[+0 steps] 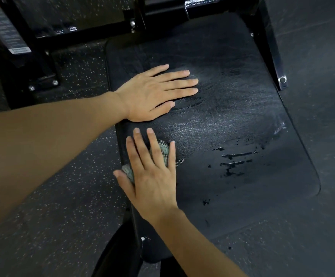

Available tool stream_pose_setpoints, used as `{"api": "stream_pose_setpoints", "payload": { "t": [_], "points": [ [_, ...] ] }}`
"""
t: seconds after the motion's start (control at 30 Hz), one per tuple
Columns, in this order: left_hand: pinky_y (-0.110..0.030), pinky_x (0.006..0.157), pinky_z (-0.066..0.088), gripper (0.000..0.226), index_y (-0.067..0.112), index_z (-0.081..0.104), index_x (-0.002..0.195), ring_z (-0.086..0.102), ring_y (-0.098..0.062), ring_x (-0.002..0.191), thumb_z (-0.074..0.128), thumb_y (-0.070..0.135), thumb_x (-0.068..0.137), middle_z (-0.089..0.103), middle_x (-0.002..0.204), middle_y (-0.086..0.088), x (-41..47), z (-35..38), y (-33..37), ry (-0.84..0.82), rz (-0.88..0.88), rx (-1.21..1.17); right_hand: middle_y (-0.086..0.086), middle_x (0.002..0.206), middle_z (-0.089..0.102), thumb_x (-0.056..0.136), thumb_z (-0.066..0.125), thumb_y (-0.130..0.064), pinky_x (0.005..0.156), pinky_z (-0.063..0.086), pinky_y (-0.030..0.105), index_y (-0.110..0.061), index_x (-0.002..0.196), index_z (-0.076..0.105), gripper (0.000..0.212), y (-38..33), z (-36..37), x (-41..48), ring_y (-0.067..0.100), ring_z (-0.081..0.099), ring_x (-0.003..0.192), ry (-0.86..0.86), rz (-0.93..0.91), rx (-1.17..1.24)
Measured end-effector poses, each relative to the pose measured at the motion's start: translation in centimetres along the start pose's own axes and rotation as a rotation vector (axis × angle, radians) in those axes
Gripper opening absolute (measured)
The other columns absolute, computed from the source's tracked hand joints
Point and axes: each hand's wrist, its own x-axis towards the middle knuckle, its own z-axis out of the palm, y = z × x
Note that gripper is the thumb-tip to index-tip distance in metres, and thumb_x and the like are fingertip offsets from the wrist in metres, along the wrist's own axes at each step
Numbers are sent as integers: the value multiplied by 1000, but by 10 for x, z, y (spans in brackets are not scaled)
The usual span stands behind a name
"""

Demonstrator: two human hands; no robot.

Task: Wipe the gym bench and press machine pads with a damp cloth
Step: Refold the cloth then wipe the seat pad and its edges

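While the left hand [154,93] lies palm down near the black pad's [242,92] left edge, grasping nothing | right hand [152,174] just beside it, laid flat, pressing a grey cloth [163,150] onto the pad | wet streaks [234,159] glisten to the right.

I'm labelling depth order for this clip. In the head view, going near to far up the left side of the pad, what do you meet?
Right hand pressing the cloth → left hand flat on the pad → bolt on the black frame.
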Motion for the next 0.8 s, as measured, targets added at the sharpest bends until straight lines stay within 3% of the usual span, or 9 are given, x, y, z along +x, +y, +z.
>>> {"api": "stream_pose_setpoints", "payload": {
  "t": [0.17,0.4,0.53,0.8],
  "points": [
    [-42,123,4,54,25,24,157,10,-16,153,20,35,103,18,164,7,0,0,-1,2,1,-2,-7,157,38,102,35,-42,119,18,53,-21,147,46,51,16,2,-4,19,24,150,46,-47,-91],
    [-43,124,4,55,26,22,157,9,-16,153,20,35,103,16,165,7,0,0,0,7,-2,-10,-1,156,41,105,31,-37,119,20,54,-14,146,48,50,79,-10,2,24,24,149,164,171,-84],
    [-43,123,5,55,26,23,157,11,-16,153,21,35,103,18,164,7,0,0,0,16,-2,0,0,157,38,106,24,-39,120,14,50,-14,148,45,53,50,-5,2,22,21,150,149,218,-17],
    [-43,123,5,55,25,23,157,12,-17,153,20,35,103,18,164,6,0,-1,2,8,-12,20,-9,160,31,104,23,-49,119,12,53,-22,151,39,56,-28,11,-15,19,17,152,-25,38,-60]
  ]
}}
